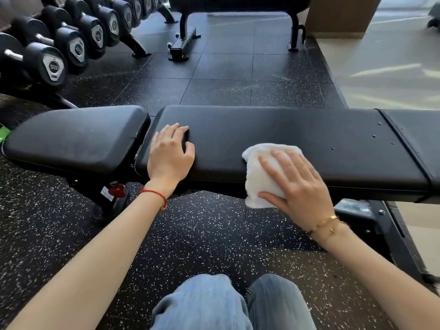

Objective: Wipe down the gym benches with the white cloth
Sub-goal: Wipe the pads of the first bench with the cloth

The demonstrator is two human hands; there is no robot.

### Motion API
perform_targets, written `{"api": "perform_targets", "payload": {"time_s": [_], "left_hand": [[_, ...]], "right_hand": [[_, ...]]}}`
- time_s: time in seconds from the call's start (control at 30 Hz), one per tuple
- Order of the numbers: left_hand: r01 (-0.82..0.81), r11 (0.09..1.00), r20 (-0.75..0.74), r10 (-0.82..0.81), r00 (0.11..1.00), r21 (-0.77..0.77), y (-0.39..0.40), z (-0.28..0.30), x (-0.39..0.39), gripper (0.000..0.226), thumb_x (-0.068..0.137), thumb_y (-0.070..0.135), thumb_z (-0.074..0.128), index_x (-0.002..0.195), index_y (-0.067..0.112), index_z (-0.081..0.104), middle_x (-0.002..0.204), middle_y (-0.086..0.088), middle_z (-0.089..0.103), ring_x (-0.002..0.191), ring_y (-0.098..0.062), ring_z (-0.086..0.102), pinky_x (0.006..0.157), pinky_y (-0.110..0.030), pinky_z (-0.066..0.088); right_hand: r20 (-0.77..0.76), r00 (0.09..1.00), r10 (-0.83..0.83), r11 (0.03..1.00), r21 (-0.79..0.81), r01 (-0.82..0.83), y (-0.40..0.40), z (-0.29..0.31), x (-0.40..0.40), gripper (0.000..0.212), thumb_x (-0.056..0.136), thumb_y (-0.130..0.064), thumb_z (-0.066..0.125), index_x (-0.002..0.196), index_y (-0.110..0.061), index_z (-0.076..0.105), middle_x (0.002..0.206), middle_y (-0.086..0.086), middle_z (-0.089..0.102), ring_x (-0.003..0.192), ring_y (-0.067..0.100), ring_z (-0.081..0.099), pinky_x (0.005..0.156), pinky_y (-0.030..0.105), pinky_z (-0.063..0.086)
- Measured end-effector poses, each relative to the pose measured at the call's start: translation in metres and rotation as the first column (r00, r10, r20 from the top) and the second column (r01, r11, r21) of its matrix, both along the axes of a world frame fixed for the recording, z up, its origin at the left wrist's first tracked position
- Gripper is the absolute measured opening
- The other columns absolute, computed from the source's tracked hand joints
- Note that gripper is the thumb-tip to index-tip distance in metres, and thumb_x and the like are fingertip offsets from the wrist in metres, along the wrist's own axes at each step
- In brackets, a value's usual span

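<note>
A black padded gym bench runs across the view in front of me, with a separate seat pad at its left end. My right hand lies flat on a folded white cloth, pressing it onto the near edge of the long pad; part of the cloth hangs over the edge. My left hand rests palm down on the left end of the long pad, fingers spread, holding nothing. A few small droplets dot the pad to the right.
A rack of black dumbbells stands at the back left. A second black bench stands at the far side of the speckled rubber floor. The bench's frame and foot reach toward me at right. My knees in jeans are below.
</note>
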State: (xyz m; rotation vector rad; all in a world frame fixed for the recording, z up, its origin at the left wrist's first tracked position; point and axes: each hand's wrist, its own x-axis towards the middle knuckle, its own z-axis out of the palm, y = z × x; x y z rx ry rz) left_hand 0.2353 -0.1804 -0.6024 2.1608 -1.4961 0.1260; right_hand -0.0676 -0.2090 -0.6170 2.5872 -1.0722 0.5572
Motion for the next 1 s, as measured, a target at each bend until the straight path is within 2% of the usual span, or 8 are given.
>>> {"api": "perform_targets", "payload": {"time_s": [0.23,0.37,0.5,0.6,0.7,0.83,0.93,1.0], "left_hand": [[0.011,1.000,0.000,-0.011,1.000,0.001,0.002,-0.001,0.000,0.052,0.089,0.031,0.039,0.136,0.014,0.055,0.147,-0.011,0.049,0.140,-0.028,0.038,0.119,-0.045,0.024],[0.034,0.999,0.013,-0.035,0.999,0.039,0.003,-0.002,0.005,0.049,0.095,0.029,0.041,0.141,0.015,0.050,0.151,-0.010,0.044,0.144,-0.026,0.033,0.122,-0.042,0.018],[0.041,0.998,0.028,-0.043,0.999,0.052,0.002,-0.002,0.004,0.050,0.095,0.029,0.040,0.142,0.014,0.049,0.151,-0.012,0.043,0.144,-0.029,0.032,0.122,-0.044,0.017],[0.031,0.997,0.024,-0.033,0.999,0.066,0.001,-0.002,0.003,0.055,0.092,0.031,0.036,0.142,0.013,0.050,0.151,-0.013,0.043,0.144,-0.030,0.032,0.121,-0.045,0.017],[0.036,0.996,0.007,-0.037,0.999,0.085,0.001,0.000,0.003,0.051,0.095,0.028,0.039,0.143,0.013,0.048,0.152,-0.013,0.041,0.145,-0.029,0.030,0.122,-0.045,0.016],[0.073,0.996,-0.067,-0.070,0.995,0.045,-0.003,0.007,-0.006,0.047,0.094,0.021,0.040,0.137,0.008,0.053,0.145,-0.015,0.049,0.140,-0.030,0.036,0.121,-0.045,0.020],[0.145,0.989,-0.070,-0.144,0.987,0.008,-0.011,0.012,-0.032,0.051,0.090,0.024,0.037,0.135,0.008,0.055,0.142,-0.014,0.052,0.137,-0.029,0.041,0.120,-0.046,0.022],[0.184,0.983,-0.068,-0.182,0.981,0.017,-0.018,0.013,-0.051,0.055,0.089,0.028,0.034,0.137,0.009,0.054,0.144,-0.013,0.051,0.138,-0.030,0.040,0.120,-0.047,0.022]], "right_hand": [[-0.093,0.996,-0.011,0.999,0.045,0.015,0.011,-0.002,0.080,0.075,0.092,-0.070,0.038,0.148,-0.020,0.040,0.146,0.012,0.048,0.133,0.039,0.044,0.115,0.050,0.030],[0.028,1.000,0.005,0.998,0.060,-0.007,0.014,0.001,0.039,0.065,0.097,-0.062,0.042,0.146,-0.019,0.044,0.145,0.011,0.048,0.134,0.036,0.044,0.116,0.047,0.031],[0.103,0.982,-0.158,0.971,0.197,0.136,-0.009,0.017,-0.017,0.059,0.100,-0.053,0.035,0.145,-0.016,0.044,0.148,0.013,0.045,0.137,0.035,0.038,0.117,0.048,0.027],[-0.188,0.961,-0.202,0.927,0.280,0.250,-0.058,0.033,0.002,0.060,0.098,-0.042,0.011,0.146,-0.018,0.038,0.156,0.016,0.029,0.141,0.039,0.027,0.114,0.056,0.022],[-0.274,0.945,-0.178,0.920,0.296,0.259,-0.086,0.033,0.055,0.076,0.086,-0.047,-0.010,0.148,-0.027,0.029,0.160,0.013,0.019,0.144,0.038,0.018,0.113,0.058,0.016],[-0.129,0.987,-0.098,0.907,0.396,0.142,-0.061,0.025,0.063,0.081,0.088,-0.064,-0.007,0.155,-0.024,0.015,0.161,0.012,0.020,0.147,0.032,0.017,0.120,0.049,0.011],[-0.029,0.994,-0.108,0.930,0.350,0.111,-0.033,0.023,0.015,0.068,0.098,-0.058,0.012,0.152,-0.020,0.031,0.154,0.012,0.035,0.142,0.034,0.030,0.117,0.050,0.023],[-0.068,0.987,-0.143,0.964,0.217,0.154,-0.035,0.025,-0.019,0.055,0.100,-0.041,0.028,0.143,-0.012,0.044,0.146,0.018,0.045,0.133,0.040,0.041,0.110,0.055,0.033]]}}
